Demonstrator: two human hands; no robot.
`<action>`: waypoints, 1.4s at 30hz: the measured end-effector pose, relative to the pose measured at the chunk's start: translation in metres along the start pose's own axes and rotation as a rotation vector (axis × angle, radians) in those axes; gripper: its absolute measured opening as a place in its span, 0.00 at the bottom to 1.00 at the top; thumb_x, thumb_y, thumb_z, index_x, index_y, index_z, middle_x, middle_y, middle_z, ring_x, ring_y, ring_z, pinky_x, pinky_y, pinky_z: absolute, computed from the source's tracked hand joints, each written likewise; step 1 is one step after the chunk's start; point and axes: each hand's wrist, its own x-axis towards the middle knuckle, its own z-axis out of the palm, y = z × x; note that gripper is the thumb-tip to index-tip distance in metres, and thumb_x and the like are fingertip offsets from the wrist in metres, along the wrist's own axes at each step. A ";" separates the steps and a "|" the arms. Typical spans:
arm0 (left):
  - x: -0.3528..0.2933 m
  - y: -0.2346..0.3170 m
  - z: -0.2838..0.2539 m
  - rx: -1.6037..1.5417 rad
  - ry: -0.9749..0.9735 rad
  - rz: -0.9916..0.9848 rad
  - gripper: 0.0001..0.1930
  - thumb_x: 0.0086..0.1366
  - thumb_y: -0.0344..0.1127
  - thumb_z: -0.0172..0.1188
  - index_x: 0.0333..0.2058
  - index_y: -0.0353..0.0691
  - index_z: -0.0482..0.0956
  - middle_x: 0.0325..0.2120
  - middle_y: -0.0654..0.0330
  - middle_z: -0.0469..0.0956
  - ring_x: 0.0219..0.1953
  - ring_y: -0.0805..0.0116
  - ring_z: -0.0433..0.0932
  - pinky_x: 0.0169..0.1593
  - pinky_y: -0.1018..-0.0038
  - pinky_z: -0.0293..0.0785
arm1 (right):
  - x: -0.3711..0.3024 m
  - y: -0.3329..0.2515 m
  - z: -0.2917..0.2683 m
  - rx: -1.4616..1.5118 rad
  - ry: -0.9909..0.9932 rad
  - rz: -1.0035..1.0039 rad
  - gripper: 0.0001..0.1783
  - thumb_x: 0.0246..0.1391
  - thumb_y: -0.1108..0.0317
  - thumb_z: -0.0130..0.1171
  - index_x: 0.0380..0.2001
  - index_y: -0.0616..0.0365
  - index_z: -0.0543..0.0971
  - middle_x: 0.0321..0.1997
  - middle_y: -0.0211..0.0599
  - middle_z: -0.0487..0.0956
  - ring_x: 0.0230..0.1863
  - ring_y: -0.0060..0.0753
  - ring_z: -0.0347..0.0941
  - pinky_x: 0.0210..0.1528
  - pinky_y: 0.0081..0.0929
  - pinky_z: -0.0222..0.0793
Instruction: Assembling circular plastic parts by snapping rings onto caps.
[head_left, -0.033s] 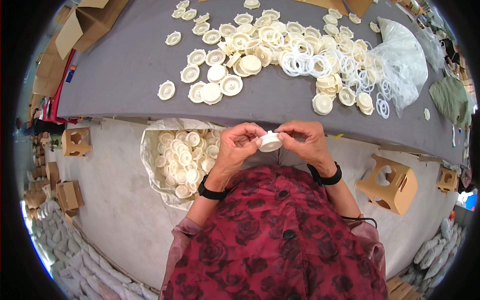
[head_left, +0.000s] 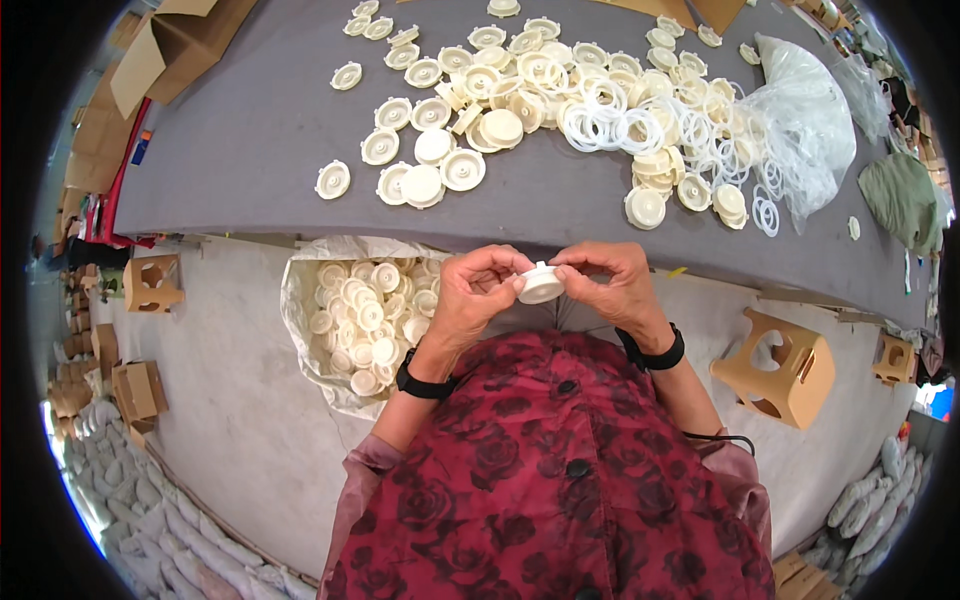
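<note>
A round cream plastic cap (head_left: pixel 541 287) is held tilted between both hands, just off the table's front edge. My left hand (head_left: pixel 472 290) pinches its left rim between thumb and fingers. On the opposite rim, the thumb and fingers of my right hand (head_left: pixel 612 287) are closed too. Beyond them, many similar caps (head_left: pixel 462 170) lie scattered and heaped on the grey table (head_left: pixel 250 190), some face up and some face down. Thin translucent white rings (head_left: pixel 640 131) are spread over the heap's right part. Whether a ring sits in the held cap is hidden.
Below the table edge at left, an open white woven sack (head_left: pixel 300 320) holds many caps. A clear plastic bag (head_left: pixel 805 120) lies on the table's right, beside a green cloth (head_left: pixel 900 200). Tan stools (head_left: pixel 785 370) stand on the floor; a cardboard box (head_left: pixel 185 50) sits far left.
</note>
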 end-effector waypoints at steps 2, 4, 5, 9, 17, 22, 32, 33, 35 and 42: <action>0.000 0.002 -0.002 0.127 0.009 -0.075 0.07 0.59 0.22 0.62 0.38 0.29 0.80 0.35 0.60 0.78 0.37 0.75 0.77 0.44 0.79 0.73 | 0.001 0.000 0.000 -0.072 -0.014 -0.015 0.08 0.54 0.71 0.64 0.34 0.65 0.83 0.28 0.30 0.83 0.29 0.15 0.75 0.33 0.18 0.71; 0.001 0.008 -0.002 0.196 -0.008 -0.108 0.07 0.59 0.21 0.61 0.38 0.29 0.80 0.35 0.61 0.79 0.36 0.76 0.77 0.42 0.80 0.73 | 0.001 -0.003 0.001 -0.121 -0.026 -0.025 0.08 0.54 0.71 0.64 0.34 0.65 0.83 0.28 0.32 0.83 0.29 0.16 0.75 0.33 0.18 0.71; 0.001 0.009 -0.002 0.264 -0.026 -0.139 0.07 0.59 0.20 0.61 0.38 0.29 0.80 0.34 0.61 0.79 0.35 0.77 0.76 0.40 0.80 0.72 | 0.001 -0.004 0.001 -0.171 -0.038 -0.037 0.08 0.53 0.72 0.64 0.35 0.65 0.83 0.27 0.33 0.82 0.28 0.18 0.75 0.32 0.18 0.71; 0.007 0.011 -0.007 0.394 -0.097 -0.102 0.07 0.59 0.20 0.60 0.38 0.29 0.81 0.34 0.62 0.79 0.35 0.80 0.75 0.38 0.81 0.71 | 0.003 -0.002 0.003 -0.254 -0.077 -0.062 0.08 0.52 0.72 0.64 0.35 0.65 0.83 0.29 0.36 0.82 0.27 0.21 0.75 0.31 0.19 0.71; 0.018 0.017 -0.002 0.563 -0.202 -0.156 0.12 0.59 0.20 0.60 0.43 0.31 0.79 0.36 0.61 0.81 0.35 0.81 0.76 0.40 0.82 0.72 | 0.004 0.002 0.006 -0.313 -0.115 -0.014 0.08 0.54 0.73 0.62 0.37 0.65 0.81 0.31 0.35 0.80 0.30 0.22 0.77 0.30 0.21 0.74; 0.016 0.012 0.001 0.027 -0.056 -0.196 0.18 0.60 0.21 0.62 0.49 0.33 0.75 0.39 0.60 0.80 0.41 0.77 0.77 0.48 0.80 0.72 | 0.003 0.013 0.000 0.333 0.027 0.063 0.05 0.61 0.75 0.58 0.37 0.66 0.80 0.37 0.34 0.80 0.35 0.25 0.78 0.34 0.24 0.82; -0.001 -0.018 0.008 -0.069 0.099 -0.031 0.16 0.62 0.23 0.63 0.49 0.31 0.79 0.42 0.58 0.81 0.43 0.73 0.79 0.51 0.74 0.75 | -0.002 0.018 0.002 0.488 0.131 0.009 0.05 0.61 0.75 0.58 0.37 0.66 0.80 0.36 0.34 0.80 0.37 0.24 0.78 0.38 0.27 0.83; -0.002 -0.019 0.006 -0.069 0.099 -0.031 0.16 0.62 0.23 0.63 0.49 0.31 0.79 0.42 0.58 0.81 0.43 0.73 0.79 0.51 0.74 0.75 | -0.003 0.017 0.001 0.391 0.114 0.001 0.05 0.60 0.75 0.59 0.37 0.66 0.80 0.35 0.33 0.80 0.36 0.23 0.78 0.38 0.25 0.82; -0.004 -0.021 0.001 -0.033 0.072 0.040 0.15 0.62 0.24 0.63 0.49 0.32 0.80 0.43 0.58 0.82 0.42 0.73 0.79 0.49 0.76 0.75 | -0.003 0.014 0.002 0.382 0.101 0.011 0.05 0.59 0.75 0.60 0.37 0.66 0.80 0.34 0.32 0.80 0.35 0.21 0.78 0.38 0.23 0.80; -0.004 -0.004 -0.003 0.191 -0.009 0.059 0.13 0.61 0.25 0.65 0.45 0.31 0.82 0.40 0.56 0.81 0.42 0.70 0.78 0.47 0.76 0.72 | -0.004 0.008 -0.004 0.191 0.041 0.059 0.05 0.58 0.74 0.62 0.32 0.65 0.82 0.29 0.28 0.80 0.30 0.16 0.76 0.34 0.15 0.73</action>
